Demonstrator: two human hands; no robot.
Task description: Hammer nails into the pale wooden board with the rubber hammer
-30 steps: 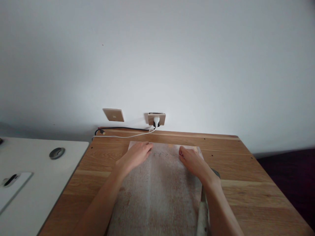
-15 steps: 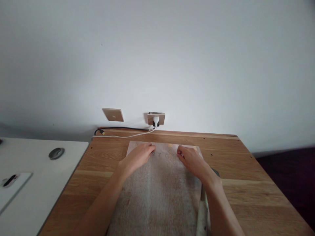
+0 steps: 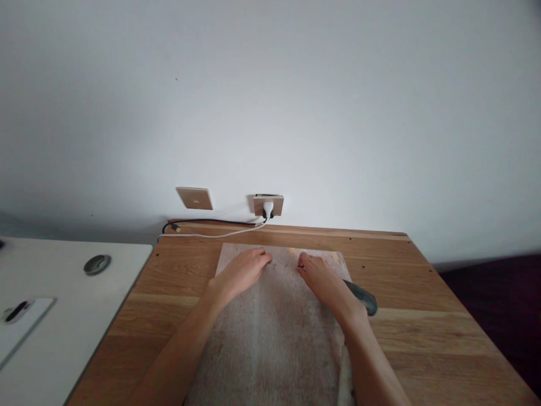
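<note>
A pale, speckled cloth (image 3: 270,332) lies spread along the middle of a wooden table (image 3: 422,316). My left hand (image 3: 242,269) rests flat on the cloth near its far edge, fingers stretched out together. My right hand (image 3: 320,275) lies flat on the cloth a little to the right, its fingers pointing toward the left hand. Neither hand holds anything. A dark, flat tool (image 3: 360,297) pokes out from behind my right wrist at the cloth's right edge.
A white desk (image 3: 63,316) adjoins the table on the left, with a round grey grommet (image 3: 97,263) and a white pad (image 3: 19,316). On the wall behind are a switch plate (image 3: 195,197) and a socket (image 3: 267,205) with a white plug and cables.
Both hands have slid inward over the cloth toward each other. My right arm has shifted left, uncovering more of the dark tool.
</note>
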